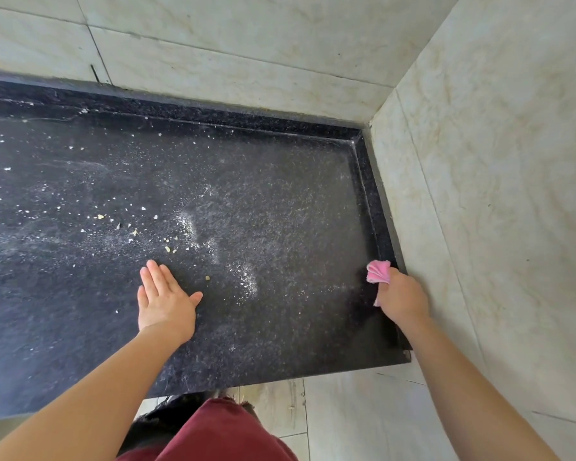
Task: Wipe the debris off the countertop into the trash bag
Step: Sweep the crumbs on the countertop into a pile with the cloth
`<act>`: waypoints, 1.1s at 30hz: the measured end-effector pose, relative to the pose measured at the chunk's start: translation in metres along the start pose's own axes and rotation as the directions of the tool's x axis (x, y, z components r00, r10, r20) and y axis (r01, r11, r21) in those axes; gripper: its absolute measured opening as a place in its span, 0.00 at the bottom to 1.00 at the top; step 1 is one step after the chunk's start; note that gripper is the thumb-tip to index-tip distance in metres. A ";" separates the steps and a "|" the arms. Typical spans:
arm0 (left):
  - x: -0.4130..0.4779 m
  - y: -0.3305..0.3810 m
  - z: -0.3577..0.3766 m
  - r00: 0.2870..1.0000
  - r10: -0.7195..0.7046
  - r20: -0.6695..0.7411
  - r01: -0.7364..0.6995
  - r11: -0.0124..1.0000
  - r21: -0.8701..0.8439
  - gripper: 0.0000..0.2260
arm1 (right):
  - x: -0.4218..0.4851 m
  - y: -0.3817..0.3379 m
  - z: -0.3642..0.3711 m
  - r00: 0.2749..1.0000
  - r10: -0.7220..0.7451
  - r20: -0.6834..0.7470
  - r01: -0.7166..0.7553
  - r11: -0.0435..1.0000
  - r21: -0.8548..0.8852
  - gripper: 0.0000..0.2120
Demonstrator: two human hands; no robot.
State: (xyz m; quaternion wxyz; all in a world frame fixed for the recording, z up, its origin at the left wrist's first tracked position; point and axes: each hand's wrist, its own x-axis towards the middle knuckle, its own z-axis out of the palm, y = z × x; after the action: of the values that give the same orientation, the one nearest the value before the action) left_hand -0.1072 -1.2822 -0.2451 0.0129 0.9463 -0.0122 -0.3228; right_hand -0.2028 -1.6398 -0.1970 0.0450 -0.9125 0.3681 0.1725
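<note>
Black worktop [280,194], tiled corner. We're pressing left hand [165,301] flat near the front edge, fingers straight and together. Right hand [401,297] is bunching pink cloth [378,271] at the right edge. Debris [113,221] is lying left-centre, so we're judging most wiping undone.

Your countertop [296,181]: black speckled stone, with a raised lip [370,201] along its back and right sides.

On it:
- pale crumbs [7,168] and grit, scattered thickest across the left half;
- a few yellowish bits [168,249] near the middle;
- smeared patches of white powder [246,282] right of centre;
- your left hand [165,304], laid flat, palm down, fingers straight, just left of the powder;
- your right hand [401,299], gripping a bunched pink cloth [378,271] against the right lip near the front edge.
</note>
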 end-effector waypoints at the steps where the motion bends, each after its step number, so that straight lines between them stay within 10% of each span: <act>1: 0.000 0.000 -0.001 1.000 -0.002 -0.001 0.002 1.000 0.003 0.35 | -0.001 0.004 0.001 1.000 -0.007 0.021 0.008 0.998 -0.063 0.20; 7: 0.000 0.000 -0.001 1.000 0.001 0.000 -0.001 1.000 0.007 0.35 | -0.029 -0.046 0.020 0.996 0.065 0.055 -0.068 0.996 0.057 0.23; 16: -0.002 -0.001 -0.002 1.000 0.020 -0.016 -0.020 1.000 -0.015 0.35 | -0.100 -0.133 0.041 0.911 -0.377 0.167 0.285 0.868 0.406 0.15; 21: -0.001 -0.001 0.000 0.999 0.022 -0.030 -0.023 0.999 -0.027 0.35 | -0.069 -0.070 0.017 0.988 -0.148 0.030 0.127 0.921 0.369 0.18; 27: 0.000 -0.002 0.004 0.998 0.024 -0.050 -0.026 0.999 -0.040 0.35 | -0.042 0.022 0.016 0.995 0.058 0.079 -0.051 0.995 -0.082 0.26; 33: 0.001 -0.007 0.008 0.994 0.066 -0.086 -0.072 0.995 -0.064 0.36 | -0.071 -0.019 0.035 0.993 0.110 0.047 -0.116 0.976 0.182 0.25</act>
State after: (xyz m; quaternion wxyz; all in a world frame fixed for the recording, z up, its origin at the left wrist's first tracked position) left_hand -0.1109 -1.2755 -0.2519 0.0562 0.9570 -0.0337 -0.2826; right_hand -0.2472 -1.5715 -0.2063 0.1259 -0.8788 0.4329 0.1566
